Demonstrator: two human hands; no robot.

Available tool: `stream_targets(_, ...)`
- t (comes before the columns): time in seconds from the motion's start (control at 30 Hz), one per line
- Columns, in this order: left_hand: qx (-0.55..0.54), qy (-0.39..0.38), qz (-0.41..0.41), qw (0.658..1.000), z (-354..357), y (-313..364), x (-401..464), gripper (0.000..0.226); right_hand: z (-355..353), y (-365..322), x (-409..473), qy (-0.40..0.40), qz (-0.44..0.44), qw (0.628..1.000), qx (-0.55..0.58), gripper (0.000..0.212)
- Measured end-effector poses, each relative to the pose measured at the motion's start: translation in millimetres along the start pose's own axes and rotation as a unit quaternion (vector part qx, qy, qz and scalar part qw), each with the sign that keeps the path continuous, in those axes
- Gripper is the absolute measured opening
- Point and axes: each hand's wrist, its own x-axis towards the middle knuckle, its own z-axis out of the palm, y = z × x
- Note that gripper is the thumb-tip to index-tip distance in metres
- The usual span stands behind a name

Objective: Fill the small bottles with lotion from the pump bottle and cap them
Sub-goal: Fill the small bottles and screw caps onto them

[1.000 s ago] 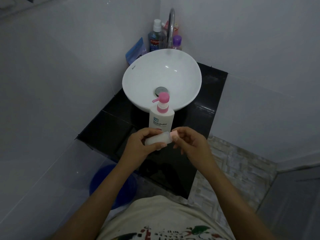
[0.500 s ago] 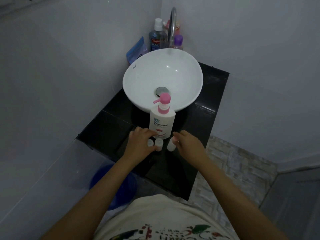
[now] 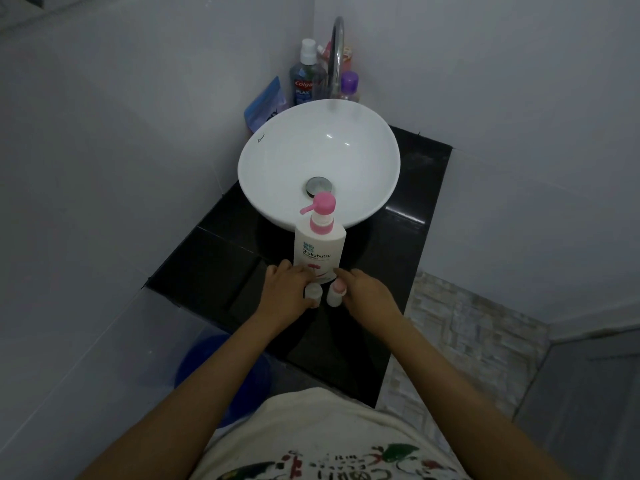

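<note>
The white pump bottle (image 3: 319,249) with a pink pump head stands on the black counter (image 3: 214,268), just in front of the sink. Two small white bottles stand upright at its foot. My left hand (image 3: 285,294) curls around the left small bottle (image 3: 313,291). My right hand (image 3: 369,294) pinches the top of the right small bottle (image 3: 333,296) with its fingertips; something pinkish shows at that top. Whether another small bottle lies under my left hand is hidden.
A white bowl sink (image 3: 318,161) with a metal drain fills the counter's back, with a tap (image 3: 336,57) behind it. Mouthwash (image 3: 306,79), a purple-capped bottle (image 3: 348,85) and a blue pouch (image 3: 266,102) stand in the corner. A blue bucket (image 3: 221,372) sits on the floor below left.
A second ago I held one small bottle up sideways with my right hand at its pink end. Both hands have come down to the counter, onto upright small bottles at the pump bottle's foot.
</note>
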Motion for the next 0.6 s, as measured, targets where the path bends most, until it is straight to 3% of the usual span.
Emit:
stream_targets(0.27, -0.178, 0.023, -0.048, 0.983, -17.8, -2.0, -16.2, 0.035, -12.0, 31.8, -5.6, 0.048, 0.152, 0.986, 0.045, 0.043)
stream_targets(0.43, -0.360, 0.039, -0.041, 0.931, -48.1, 0.2, -45.8, 0.030, -13.0, 46.4, -0.3, -0.039, 0.204, 0.978, 0.011, 0.037)
stream_targets(0.6, -0.469, 0.053, -0.068, 0.879, -64.3, 2.0, -61.9, 0.032, -9.0, 42.5, 4.6, -0.124, 0.212, 0.969, -0.036, 0.035)
